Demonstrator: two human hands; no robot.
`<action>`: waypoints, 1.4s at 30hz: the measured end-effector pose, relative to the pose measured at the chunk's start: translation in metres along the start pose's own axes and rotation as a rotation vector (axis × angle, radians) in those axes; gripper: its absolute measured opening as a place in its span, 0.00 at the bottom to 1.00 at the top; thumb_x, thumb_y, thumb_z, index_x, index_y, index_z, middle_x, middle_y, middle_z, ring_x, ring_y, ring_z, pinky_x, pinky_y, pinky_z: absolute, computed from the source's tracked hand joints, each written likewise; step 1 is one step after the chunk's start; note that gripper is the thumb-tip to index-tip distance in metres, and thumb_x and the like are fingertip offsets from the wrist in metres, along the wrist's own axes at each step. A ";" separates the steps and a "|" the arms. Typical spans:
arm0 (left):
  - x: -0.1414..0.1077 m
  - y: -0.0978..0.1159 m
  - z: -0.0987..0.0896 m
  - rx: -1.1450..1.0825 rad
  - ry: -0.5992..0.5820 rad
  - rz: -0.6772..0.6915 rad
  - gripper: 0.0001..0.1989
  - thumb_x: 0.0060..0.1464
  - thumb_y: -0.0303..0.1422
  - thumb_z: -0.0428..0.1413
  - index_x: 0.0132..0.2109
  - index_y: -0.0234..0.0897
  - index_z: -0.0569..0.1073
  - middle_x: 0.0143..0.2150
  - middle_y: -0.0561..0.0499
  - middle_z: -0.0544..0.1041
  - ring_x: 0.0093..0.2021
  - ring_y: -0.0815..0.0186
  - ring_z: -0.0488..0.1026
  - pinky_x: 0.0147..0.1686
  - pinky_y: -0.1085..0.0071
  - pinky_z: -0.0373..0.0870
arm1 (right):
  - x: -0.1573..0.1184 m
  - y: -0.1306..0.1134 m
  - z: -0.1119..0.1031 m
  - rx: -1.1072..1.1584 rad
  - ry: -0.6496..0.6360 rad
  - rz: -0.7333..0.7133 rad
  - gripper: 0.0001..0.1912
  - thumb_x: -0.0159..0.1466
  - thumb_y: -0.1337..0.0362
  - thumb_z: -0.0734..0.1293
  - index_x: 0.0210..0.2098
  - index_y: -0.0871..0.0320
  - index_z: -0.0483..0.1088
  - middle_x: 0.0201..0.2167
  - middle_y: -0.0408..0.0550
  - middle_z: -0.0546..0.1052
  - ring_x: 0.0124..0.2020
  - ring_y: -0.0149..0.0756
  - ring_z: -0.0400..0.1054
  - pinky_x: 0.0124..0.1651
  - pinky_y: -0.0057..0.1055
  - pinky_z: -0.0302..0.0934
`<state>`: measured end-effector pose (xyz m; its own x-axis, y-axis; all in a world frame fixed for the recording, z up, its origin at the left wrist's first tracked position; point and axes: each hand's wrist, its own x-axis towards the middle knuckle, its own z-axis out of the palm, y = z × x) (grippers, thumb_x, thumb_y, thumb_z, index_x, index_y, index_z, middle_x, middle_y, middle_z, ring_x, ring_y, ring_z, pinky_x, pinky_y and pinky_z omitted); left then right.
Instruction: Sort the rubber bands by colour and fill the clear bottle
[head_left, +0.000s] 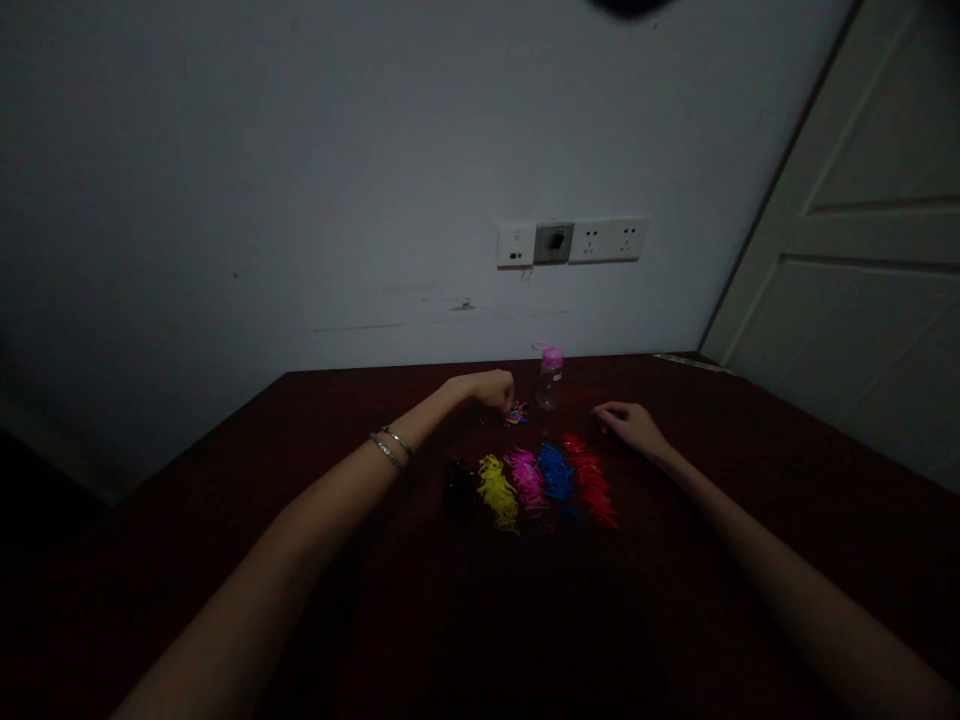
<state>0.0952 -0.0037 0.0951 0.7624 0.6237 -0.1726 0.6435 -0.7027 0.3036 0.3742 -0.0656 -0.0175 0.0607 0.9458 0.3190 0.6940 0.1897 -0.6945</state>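
Note:
My left hand [493, 388] reaches over the table, its fingers curled down at a small mixed-colour heap of thin bands [517, 412]. Whatever its fingertips hold is hidden. Resting on the table to the right, my right hand [634, 425] has its thumb and fingers drawn together; anything between them is too dark to make out. Nearer to me lie sorted piles of thin, string-like bands: black [459, 488], yellow [499, 494], pink [529, 482], blue [556, 472] and red [592, 482]. The red pile is nearest my right hand.
A clear bottle [550, 388] with a pink lid stands upright between my hands, behind the piles. The dark red table [360, 390] meets a pale wall [300, 200] with sockets [609, 240]. A panelled door [862, 240] is at the right.

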 end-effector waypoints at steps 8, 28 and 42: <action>0.039 0.035 0.041 -0.271 0.021 0.201 0.08 0.39 0.24 0.55 0.29 0.30 0.77 0.21 0.52 0.73 0.21 0.74 0.65 0.24 0.78 0.60 | -0.004 -0.008 -0.002 -0.009 -0.017 0.002 0.20 0.57 0.53 0.58 0.34 0.62 0.74 0.18 0.45 0.72 0.22 0.33 0.63 0.27 0.27 0.54; 0.029 -0.039 0.050 -0.565 0.602 -0.120 0.19 0.50 0.40 0.49 0.29 0.28 0.77 0.17 0.53 0.68 0.18 0.74 0.59 0.21 0.76 0.53 | -0.004 -0.008 0.000 -0.053 -0.046 0.004 0.21 0.57 0.54 0.57 0.36 0.63 0.74 0.21 0.46 0.74 0.25 0.34 0.67 0.29 0.27 0.57; -0.018 -0.137 0.068 -0.784 0.954 -0.411 0.21 0.48 0.44 0.47 0.24 0.31 0.73 0.13 0.56 0.60 0.15 0.74 0.55 0.19 0.76 0.51 | -0.003 -0.007 0.000 -0.137 -0.054 -0.006 0.19 0.57 0.57 0.58 0.35 0.61 0.74 0.29 0.49 0.78 0.30 0.37 0.71 0.34 0.28 0.60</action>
<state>-0.0017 0.0581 -0.0071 -0.0369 0.9679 0.2485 0.3592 -0.2192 0.9072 0.3696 -0.0693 -0.0137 0.0202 0.9582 0.2853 0.7861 0.1611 -0.5968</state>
